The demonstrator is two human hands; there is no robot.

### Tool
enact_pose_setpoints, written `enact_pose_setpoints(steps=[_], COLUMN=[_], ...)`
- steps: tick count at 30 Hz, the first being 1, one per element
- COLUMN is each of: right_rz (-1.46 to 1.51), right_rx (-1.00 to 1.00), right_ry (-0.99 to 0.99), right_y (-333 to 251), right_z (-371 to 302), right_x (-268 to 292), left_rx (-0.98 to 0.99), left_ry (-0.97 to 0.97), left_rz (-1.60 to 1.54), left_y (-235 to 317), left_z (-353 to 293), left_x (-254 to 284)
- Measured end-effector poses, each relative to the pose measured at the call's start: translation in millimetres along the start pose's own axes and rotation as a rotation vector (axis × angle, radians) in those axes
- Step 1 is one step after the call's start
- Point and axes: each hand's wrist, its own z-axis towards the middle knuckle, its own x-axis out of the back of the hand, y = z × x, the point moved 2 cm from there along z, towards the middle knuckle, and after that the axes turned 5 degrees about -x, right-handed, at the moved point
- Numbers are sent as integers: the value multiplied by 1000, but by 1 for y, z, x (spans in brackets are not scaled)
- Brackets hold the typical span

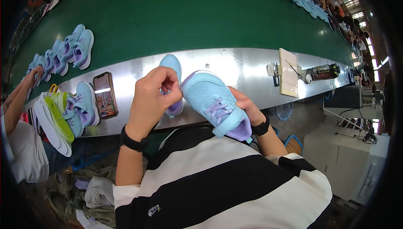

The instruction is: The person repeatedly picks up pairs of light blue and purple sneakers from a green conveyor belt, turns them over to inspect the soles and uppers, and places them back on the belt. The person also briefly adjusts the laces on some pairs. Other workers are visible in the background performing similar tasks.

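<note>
Our right hand (249, 108) grips a laced, light-blue mesh shoe (205, 94), apparently midway through handling; our left hand (151, 91) pinches closed beside its toe, possibly empty, we can't tell.

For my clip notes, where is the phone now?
In the head view, the phone lies on the metal strip, left of the left hand, just right of two blue shoes.

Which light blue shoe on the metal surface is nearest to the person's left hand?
The shoe partly hidden behind the left hand; the pair beside the phone is farther left.
</note>
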Motion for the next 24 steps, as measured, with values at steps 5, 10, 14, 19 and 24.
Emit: enact_pose_setpoints(steps=[5,10,14,19,24], right_rz=[365,516,415,128,-38], right_rx=[-185,-182,-180,-11,44], right_ry=[-115,-231,-274,-66,-16], right_y=[8,12,13,4,-5], right_z=[-1,9,14,6,5], right_x=[-11,-15,-12,-11,-11], left_rx=[42,-11,-20,14,-16], left_ry=[162,207,213,229,230], left_rz=[-225,-186,-147,-104,-69], left_y=[11,24,32,40,34], left_z=[-12,-16,-15,-17,-15], left_x=[-2,-1,1,5,9])
